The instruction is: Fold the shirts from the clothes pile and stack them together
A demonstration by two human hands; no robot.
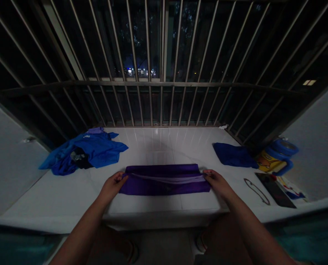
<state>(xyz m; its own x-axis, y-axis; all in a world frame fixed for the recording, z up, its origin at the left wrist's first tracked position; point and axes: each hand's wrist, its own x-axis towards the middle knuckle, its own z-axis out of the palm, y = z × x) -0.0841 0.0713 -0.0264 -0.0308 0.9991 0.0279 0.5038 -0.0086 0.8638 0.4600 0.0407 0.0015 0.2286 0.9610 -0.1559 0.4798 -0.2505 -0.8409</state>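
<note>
Left hand [113, 185] and right hand [218, 182] pinch opposite ends of the purple cloth [152, 188], lower centre of frame, seemingly keeping it straight

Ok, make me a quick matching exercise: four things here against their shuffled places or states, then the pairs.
1. Purple cloth
2. Bright blue clothes
3. Navy cloth
4. Metal bars

A. Across the picture's upper half
B. Heaped on the ledge's left side
C. Held near its ends by the left hand and right hand
D. On the right, beside the yellow-and-blue container

Pairs: 1-C; 2-B; 3-D; 4-A
</note>
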